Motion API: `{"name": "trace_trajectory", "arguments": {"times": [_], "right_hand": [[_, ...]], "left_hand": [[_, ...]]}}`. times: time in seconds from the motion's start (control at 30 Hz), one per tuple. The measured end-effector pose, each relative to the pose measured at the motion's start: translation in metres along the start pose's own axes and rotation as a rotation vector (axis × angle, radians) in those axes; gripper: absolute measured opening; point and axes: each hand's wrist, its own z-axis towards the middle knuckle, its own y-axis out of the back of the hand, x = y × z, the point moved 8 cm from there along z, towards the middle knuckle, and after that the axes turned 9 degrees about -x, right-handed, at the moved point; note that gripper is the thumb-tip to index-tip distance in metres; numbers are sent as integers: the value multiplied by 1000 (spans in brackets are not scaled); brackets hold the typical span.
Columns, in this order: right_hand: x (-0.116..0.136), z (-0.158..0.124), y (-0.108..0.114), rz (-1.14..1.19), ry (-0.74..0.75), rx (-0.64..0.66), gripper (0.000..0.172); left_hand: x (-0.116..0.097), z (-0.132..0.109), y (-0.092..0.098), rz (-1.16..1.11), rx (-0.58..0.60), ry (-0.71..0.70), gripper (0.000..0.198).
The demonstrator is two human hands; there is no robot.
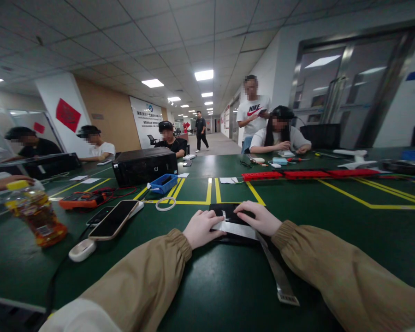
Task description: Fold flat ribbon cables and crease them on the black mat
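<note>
A black flat piece [237, 210] lies on the green table in front of me. Across it runs a silvery flat ribbon cable [241, 229], whose loose end with contacts hangs toward me on the right. My left hand [201, 228] is closed at the left side, thumb and fingers on the cable's end and the black piece's edge. From the right, my right hand [259, 217] reaches over the black piece with bent fingers pressed on its top; its palm side is hidden. A small white strip [223, 215] stands up between the hands.
To the left are a phone [115, 220], a white earbud case [82, 249], an orange multimeter [85, 200], a drink bottle [38, 216] and a tape ring [165, 204]. Beyond are a blue tray [163, 183], a black box [143, 166] and red strips [304, 174]. Several people are around the table.
</note>
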Motion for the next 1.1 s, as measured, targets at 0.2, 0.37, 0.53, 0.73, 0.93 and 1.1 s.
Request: {"name": "trace_trajectory", "arguments": {"times": [0.2, 0.37, 0.53, 0.73, 0.93, 1.1], "right_hand": [[19, -2, -29, -54, 104, 162, 29], [15, -5, -33, -103, 97, 182, 33], [7, -4, -36, -146, 56, 175, 38], [-1, 5, -43, -236, 10, 119, 31], [-2, 10, -48, -271, 2, 51, 26], [0, 7, -48, -315, 17, 38, 29]], "left_hand": [[1, 0, -1, -5, 4, 11, 39], [1, 0, -2, -6, 14, 13, 39], [-3, 1, 0, 2, 7, 0, 36], [-7, -2, 5, -23, 46, -59, 36], [-13, 9, 85, -368, -193, -84, 27], [-50, -2, 202, -669, -600, -202, 53]]}}
